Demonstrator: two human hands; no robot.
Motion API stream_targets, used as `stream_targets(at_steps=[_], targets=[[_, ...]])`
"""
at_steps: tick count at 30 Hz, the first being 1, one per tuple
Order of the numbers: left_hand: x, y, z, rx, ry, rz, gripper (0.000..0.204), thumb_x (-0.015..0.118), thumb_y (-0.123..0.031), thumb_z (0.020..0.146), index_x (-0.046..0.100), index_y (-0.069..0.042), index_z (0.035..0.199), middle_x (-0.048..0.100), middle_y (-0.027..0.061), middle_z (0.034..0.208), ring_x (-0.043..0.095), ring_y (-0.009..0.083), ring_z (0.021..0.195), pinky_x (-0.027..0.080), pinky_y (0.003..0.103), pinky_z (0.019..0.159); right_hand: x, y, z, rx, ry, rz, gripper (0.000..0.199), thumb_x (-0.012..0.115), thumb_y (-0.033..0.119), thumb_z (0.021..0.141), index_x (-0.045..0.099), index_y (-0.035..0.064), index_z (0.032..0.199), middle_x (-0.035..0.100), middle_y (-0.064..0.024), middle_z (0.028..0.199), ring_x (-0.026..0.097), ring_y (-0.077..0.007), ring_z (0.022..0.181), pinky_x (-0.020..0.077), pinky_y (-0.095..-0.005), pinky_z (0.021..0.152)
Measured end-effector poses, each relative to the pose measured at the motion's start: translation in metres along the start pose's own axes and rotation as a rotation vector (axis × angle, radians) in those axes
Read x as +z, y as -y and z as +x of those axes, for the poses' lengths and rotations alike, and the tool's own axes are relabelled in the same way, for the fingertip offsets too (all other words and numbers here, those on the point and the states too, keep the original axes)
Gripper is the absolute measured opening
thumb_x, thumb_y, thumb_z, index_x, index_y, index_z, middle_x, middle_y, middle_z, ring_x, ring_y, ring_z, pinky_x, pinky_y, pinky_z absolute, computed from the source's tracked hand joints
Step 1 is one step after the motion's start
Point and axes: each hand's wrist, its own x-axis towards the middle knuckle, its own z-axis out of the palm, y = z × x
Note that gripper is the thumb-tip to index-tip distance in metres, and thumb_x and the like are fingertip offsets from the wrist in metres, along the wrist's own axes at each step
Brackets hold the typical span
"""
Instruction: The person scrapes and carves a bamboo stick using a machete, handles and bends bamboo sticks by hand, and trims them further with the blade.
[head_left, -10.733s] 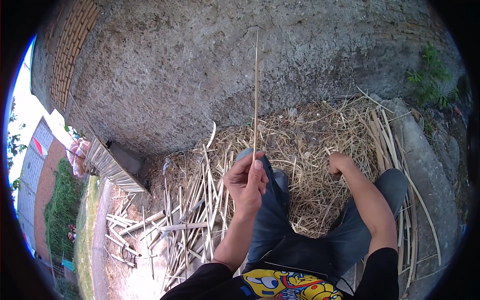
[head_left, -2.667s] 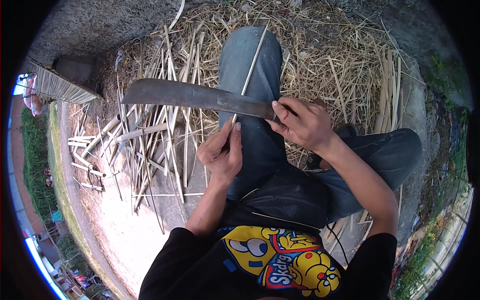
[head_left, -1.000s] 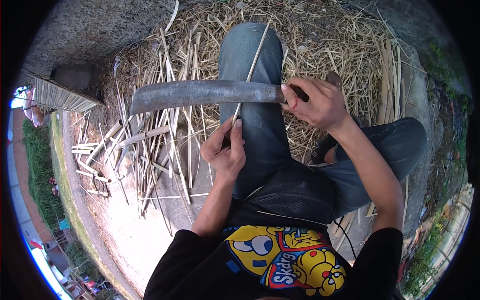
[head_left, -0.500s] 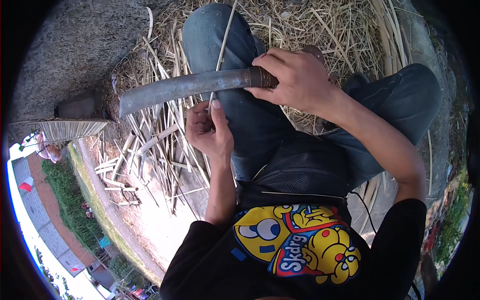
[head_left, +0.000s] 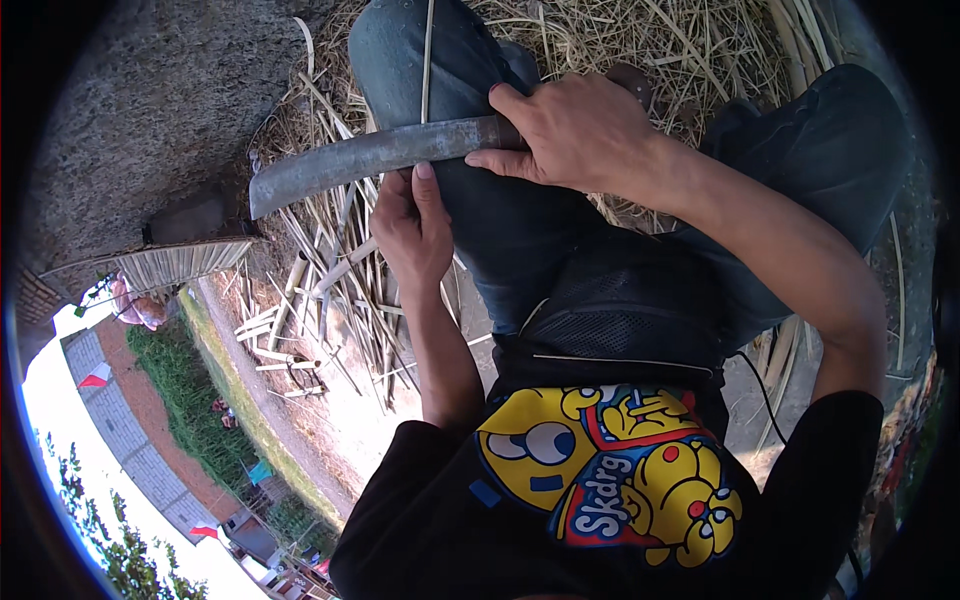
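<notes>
My right hand [head_left: 580, 135] is wrapped around the handle of a machete [head_left: 350, 162]. Its wide grey blade reaches left across my bent leg. Beneath the blade's lower edge, my left hand [head_left: 412, 225] is closed with the thumb raised, pinching a thin bamboo strip [head_left: 428, 62]. Upward from there the pale strip passes behind the blade and lies over the knee of my jeans [head_left: 385, 75]. The blade hides the stretch of strip where they cross. My left thumb tip is right at the blade's lower edge.
Split bamboo pieces [head_left: 340, 270] lie heaped on the ground left of my leg. Shavings [head_left: 640, 45] cover the ground beyond my legs, with long strips at the upper right. A rough grey wall [head_left: 200, 110] rises at the upper left. A black bag [head_left: 620, 310] rests at my waist.
My right hand and the machete have shifted up and slightly left in view. The left hand has moved up close against the blade, and the strip stands more upright.
</notes>
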Motion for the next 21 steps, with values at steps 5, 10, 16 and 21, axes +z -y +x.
stream_targets(at_steps=[5,10,16,21], targets=[[0.003,0.01,0.0,0.062,0.001,-0.088,0.035,0.061,-0.021,0.102,0.059,0.0,0.074,0.05,0.002,0.052,0.046,0.0066,0.048,0.034,0.027,0.046,0.013,-0.018,0.008,-0.046,-0.121,-0.025,0.073,0.045,0.075,0.092,0.063,0.0045,0.086,0.061,-0.0091,0.053,0.068,-0.029,0.052,0.0563,-0.0423,0.048],[0.007,0.017,-0.009,0.12,-0.086,-0.076,0.032,0.066,-0.013,0.097,0.056,-0.001,0.069,0.049,0.0011,0.054,0.04,0.0058,0.052,0.031,0.026,0.049,0.011,-0.032,0.015,-0.083,-0.155,-0.103,0.075,0.044,0.077,0.09,0.062,0.0055,0.083,0.059,-0.0093,0.05,0.067,-0.0281,0.049,0.0551,-0.0405,0.044],[0.007,0.022,-0.018,0.162,-0.11,-0.008,0.028,0.066,-0.009,0.093,0.056,-0.002,0.068,0.05,0.0014,0.054,0.042,0.0063,0.05,0.033,0.026,0.049,0.015,-0.012,0.009,-0.089,-0.046,0.027,0.071,0.047,0.075,0.091,0.062,0.0068,0.083,0.06,-0.0093,0.051,0.067,-0.0275,0.048,0.0547,-0.0396,0.044],[0.01,0.025,-0.021,0.21,-0.188,0.039,0.027,0.068,-0.009,0.091,0.056,-0.004,0.068,0.049,0.0024,0.05,0.043,0.0097,0.044,0.034,0.028,0.045,0.011,-0.024,0.021,-0.084,-0.157,-0.074,0.068,0.048,0.071,0.094,0.063,0.0053,0.087,0.057,-0.0072,0.047,0.065,-0.0255,0.046,0.0535,-0.0382,0.044]])
